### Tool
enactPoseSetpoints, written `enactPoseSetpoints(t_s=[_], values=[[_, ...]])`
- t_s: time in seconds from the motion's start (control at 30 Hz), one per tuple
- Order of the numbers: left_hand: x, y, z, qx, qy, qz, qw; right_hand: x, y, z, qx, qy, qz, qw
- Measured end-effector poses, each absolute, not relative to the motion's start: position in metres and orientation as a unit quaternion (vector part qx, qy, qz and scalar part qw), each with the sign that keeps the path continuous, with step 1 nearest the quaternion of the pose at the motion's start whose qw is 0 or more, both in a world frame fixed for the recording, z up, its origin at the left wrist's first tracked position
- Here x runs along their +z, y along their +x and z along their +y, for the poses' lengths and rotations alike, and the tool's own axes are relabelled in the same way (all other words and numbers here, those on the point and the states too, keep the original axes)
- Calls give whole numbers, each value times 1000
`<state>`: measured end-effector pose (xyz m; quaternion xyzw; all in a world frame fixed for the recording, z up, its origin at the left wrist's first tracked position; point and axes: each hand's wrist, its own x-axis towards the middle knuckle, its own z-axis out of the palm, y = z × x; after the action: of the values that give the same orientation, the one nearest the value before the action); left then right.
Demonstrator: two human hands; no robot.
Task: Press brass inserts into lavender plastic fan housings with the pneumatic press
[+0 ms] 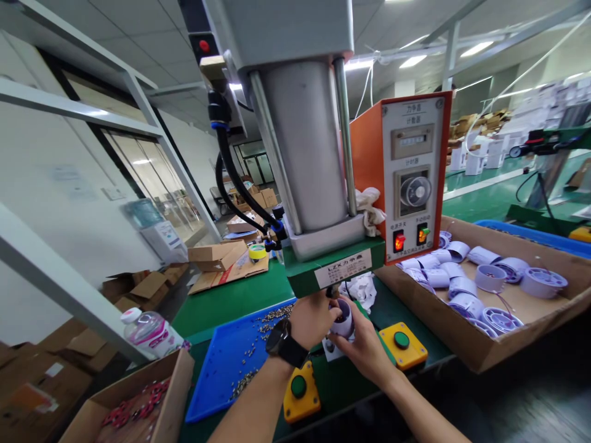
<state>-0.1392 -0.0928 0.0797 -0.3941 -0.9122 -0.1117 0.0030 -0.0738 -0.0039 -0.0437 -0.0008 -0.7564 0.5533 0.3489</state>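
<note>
Under the head of a pneumatic press [307,147], my right hand [367,347] is wrapped around a white round plastic housing [342,320]. The housing's open top faces up and toward me, with something dark and coppery inside. My left hand [314,320], a black watch [286,344] on its wrist, reaches over from the left. Its curled fingers dip into the mouth of the housing, closed on something too hidden to make out. Just below the housing, part of a metal fixture [335,352] shows on the press base.
A blue tray [217,369] of small metal parts lies left, beside a cardboard box [178,387] of red parts. Yellow button boxes [302,409] flank the press base. An orange control box [369,154] and a carton [480,357] of white housings stand right. A bottle [150,332] stands left.
</note>
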Motion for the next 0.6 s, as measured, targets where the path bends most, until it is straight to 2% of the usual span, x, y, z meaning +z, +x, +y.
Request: enactPoseSetpoints(t_s=[0.37,0.6], values=[[83,-142,-86,-131,-399,-907,-25,-43,-71,-3,552,-11,-762,338],[85,-142,-85,-144,-409,-901,-13,-40,-73,0,488,1,-804,341]])
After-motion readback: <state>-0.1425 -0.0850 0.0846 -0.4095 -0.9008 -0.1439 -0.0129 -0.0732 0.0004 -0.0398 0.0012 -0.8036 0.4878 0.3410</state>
